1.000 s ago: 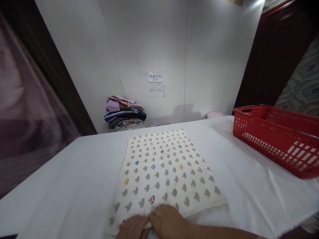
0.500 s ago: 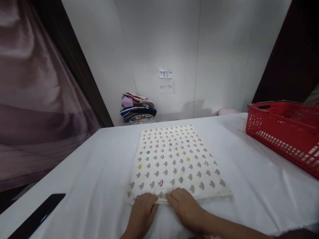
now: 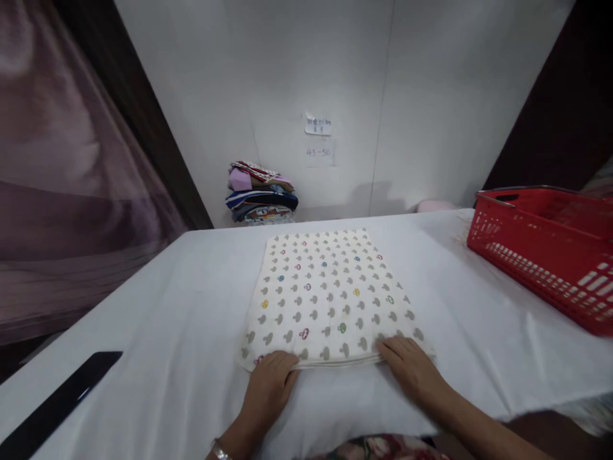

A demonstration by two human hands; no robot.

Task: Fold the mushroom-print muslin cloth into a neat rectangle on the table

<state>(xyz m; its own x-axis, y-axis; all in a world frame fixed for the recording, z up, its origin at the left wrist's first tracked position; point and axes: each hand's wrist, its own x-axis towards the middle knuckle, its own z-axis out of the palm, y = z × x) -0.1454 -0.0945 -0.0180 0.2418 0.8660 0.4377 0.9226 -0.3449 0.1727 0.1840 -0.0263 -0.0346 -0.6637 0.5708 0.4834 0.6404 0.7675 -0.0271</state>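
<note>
Mushroom-print cloth (image 3: 330, 287) flat on white worktop (image 3: 191, 306), lower centre of frame. Near edge layered: some folding looks done; folds left, unclear. Left hand (image 3: 272, 381), right hand (image 3: 412, 368) apart on that edge; pinching or resting, cannot tell.

Through my head view I can read "45-50" on the lower paper sheet (image 3: 320, 154), stuck to the pale wall (image 3: 431, 96). Above it sits a paper slip (image 3: 317, 124) with two lines of handwritten characters (too blurred for me).
</note>
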